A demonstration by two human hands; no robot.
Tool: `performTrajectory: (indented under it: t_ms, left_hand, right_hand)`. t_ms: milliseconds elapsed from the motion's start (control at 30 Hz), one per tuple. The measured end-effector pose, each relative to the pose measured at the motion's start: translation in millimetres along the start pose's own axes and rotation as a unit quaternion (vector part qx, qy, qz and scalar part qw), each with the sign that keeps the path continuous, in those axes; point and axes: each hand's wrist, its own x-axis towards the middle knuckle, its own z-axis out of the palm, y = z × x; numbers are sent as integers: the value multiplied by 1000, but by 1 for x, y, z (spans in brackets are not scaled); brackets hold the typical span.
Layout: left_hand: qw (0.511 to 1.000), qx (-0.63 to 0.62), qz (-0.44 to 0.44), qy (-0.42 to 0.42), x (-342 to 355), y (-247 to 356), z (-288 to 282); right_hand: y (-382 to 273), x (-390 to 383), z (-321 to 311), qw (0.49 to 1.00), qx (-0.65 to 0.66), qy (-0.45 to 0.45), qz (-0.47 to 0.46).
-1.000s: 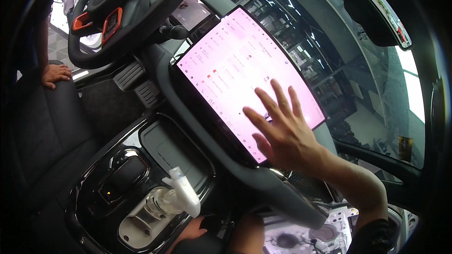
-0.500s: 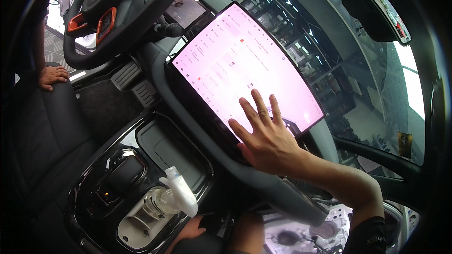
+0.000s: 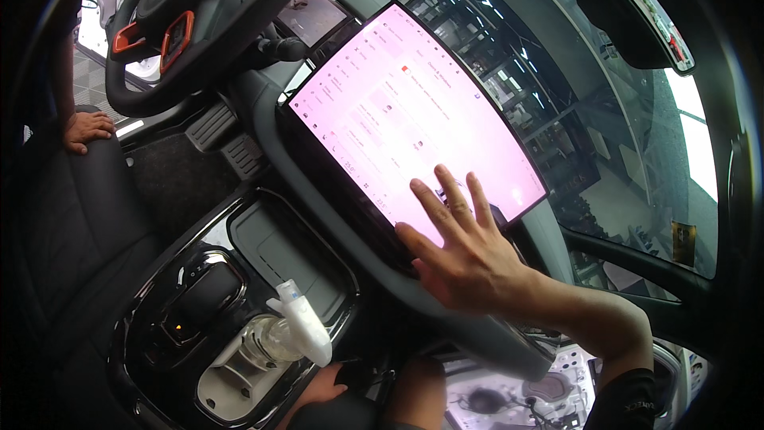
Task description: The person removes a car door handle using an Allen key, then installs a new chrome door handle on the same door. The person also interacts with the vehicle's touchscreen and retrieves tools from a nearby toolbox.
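Note:
My right hand (image 3: 469,259) reaches in from the lower right, fingers spread and holding nothing. It is over the lower right part of a large lit touchscreen (image 3: 382,123); whether a fingertip touches the glass I cannot tell. Pinkish-white menus with small icons fill the display. Low in the picture, my left hand (image 3: 322,386) rests by my dark-clothed leg, beside the centre console, its fingers mostly hidden. Close to it, a clear spray bottle (image 3: 267,340) with a white trigger head (image 3: 306,326) stands in the console's cup holder (image 3: 231,390).
A black steering wheel (image 3: 119,84) with orange trim is at upper left. Another person's hand (image 3: 89,129) lies on the dark driver's seat (image 3: 60,199). The console has a gear selector (image 3: 211,291) and a grey tray (image 3: 278,243). The windshield (image 3: 493,64) spans the upper right.
My right hand has drawn slightly down and right over the touchscreen, fingers still spread. The displayed menu items have shifted a little. My left hand and the spray bottle stay put.

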Motion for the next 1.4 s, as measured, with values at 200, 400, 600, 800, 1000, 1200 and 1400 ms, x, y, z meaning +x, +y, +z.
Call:
performTrajectory:
  t_ms: [200,400,600,800,1000,1200,1400]
  left_hand:
    - [1000,-19,7,7,-4,8,-6]
    - [1000,4,1,-6,-3,7,-6]
    - [1000,5,18,14,-1,-1,2]
    - [1000,-3,6,9,0,-2,3]
    - [999,1,29,28,-1,-2,4]
    - [1000,12,17,16,2,-7,8]
    - [1000,1,5,10,-1,0,4]
  right_hand:
    - [11,7,-3,999,-32,6,6]
    - [22,13,-3,998,-52,28,31]
    - [27,22,10,994,-93,25,45]
    - [18,26,27,997,-70,15,0]
    - [9,32,36,996,-77,16,-29]
    - [3,35,33,998,-61,4,-21]
    - [17,44,4,994,-90,56,-6]
